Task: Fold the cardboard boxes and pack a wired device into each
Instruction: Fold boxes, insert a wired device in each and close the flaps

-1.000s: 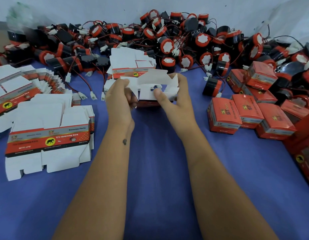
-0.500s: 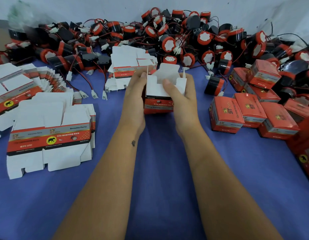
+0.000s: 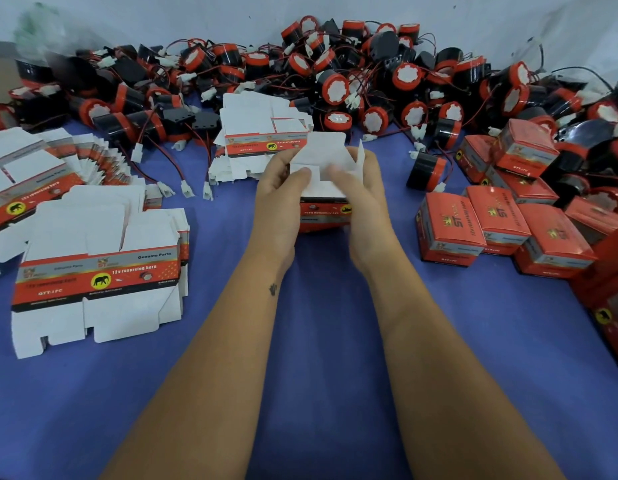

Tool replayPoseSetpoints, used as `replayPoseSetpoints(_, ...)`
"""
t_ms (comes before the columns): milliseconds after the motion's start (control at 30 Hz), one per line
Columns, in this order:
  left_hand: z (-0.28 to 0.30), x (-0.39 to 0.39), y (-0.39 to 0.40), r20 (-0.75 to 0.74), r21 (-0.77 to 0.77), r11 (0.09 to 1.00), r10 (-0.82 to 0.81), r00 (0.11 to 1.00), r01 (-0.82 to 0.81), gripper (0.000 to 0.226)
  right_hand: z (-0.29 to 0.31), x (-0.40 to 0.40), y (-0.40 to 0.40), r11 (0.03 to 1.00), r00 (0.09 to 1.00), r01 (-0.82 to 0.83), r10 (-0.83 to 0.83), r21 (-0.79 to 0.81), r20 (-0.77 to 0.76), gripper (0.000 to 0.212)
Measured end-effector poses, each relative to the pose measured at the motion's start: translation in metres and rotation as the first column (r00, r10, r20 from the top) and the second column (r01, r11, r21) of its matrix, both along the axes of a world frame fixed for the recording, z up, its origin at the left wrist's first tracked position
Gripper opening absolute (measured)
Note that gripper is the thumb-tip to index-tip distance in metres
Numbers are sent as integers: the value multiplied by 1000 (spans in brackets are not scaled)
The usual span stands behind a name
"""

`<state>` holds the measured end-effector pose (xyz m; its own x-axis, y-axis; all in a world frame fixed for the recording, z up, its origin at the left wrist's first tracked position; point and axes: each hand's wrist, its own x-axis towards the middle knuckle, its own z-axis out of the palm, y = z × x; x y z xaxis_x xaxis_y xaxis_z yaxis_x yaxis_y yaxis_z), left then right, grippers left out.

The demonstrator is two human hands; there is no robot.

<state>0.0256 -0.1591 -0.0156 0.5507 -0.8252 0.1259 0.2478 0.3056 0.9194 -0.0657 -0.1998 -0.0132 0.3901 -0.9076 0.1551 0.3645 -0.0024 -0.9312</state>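
The small red and white cardboard box (image 3: 323, 202) is held by both hands, left hand (image 3: 279, 195) and right hand (image 3: 361, 199), and its white flaps could be bent if pressed too hard.

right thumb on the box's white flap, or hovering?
Touching. In the head view the right hand grips the half-folded box, its thumb pressed flat on the white flap, no gap showing.

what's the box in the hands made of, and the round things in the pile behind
Box: looks like thin card, glossy red print outside, plain white inside; its flaps bend under both thumbs. Round things: probably hard plastic, black body with red rim, shiny highlights.
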Motion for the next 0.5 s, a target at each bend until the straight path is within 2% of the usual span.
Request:
replayPoseSetpoints(67, 1, 2, 0, -11, -7, 1000, 23, 1000, -23, 31, 3, -1, -2, 990, 985, -86, 67, 115, 160, 36)
replayPoseSetpoints(133, 0, 3, 0, -13, -21, 999, 31, 999, -31, 30, 4, -1, -4, 982, 977, -84, 47, 172, 207, 41)
replayPoseSetpoints(267, -1, 3, -1, -35, -31, 999, 31, 999, -33, 29, 2, -2, -4, 990, 992, -93, 83, 107, 95, 29)
replayPoseSetpoints(433, -1, 2, 1, -51, -40, 999, 26, 998, -28, 40, 3, -2, -2, 997, 997, -76, 76, 19, 31, 41)
replayPoseSetpoints(500, -1, 2, 2, -30, -39, 999, 24, 999, -26, 40, 3, -3, -1, 999, 999, -49, 49, 4, 25, 37)
